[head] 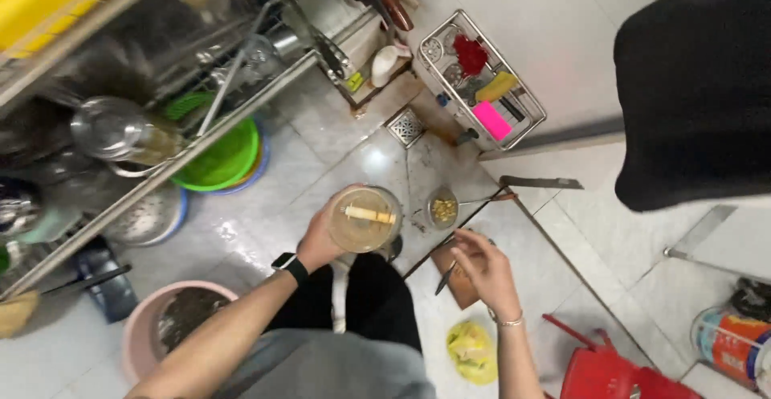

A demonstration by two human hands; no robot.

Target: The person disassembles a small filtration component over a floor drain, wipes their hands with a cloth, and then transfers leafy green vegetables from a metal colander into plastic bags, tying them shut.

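Fingers (315, 224) of the left hand (320, 242) wrap the side of a clear blender jar (365, 220), held above the tiled floor (337, 138) in front of the person's knees, with a pale stick-like piece lying across inside it. Largest around it are the metal rack (161, 85) with its green basin (221, 158) and the pink bucket (173, 319); then the red stool (610, 371) and wire caddy (482, 77). Smaller still, the right hand (486, 266) hangs loosely curled and empty over a wooden chopping board (459, 280), beside a knife (446, 277) and a small strainer (443, 208) of yellow bits.
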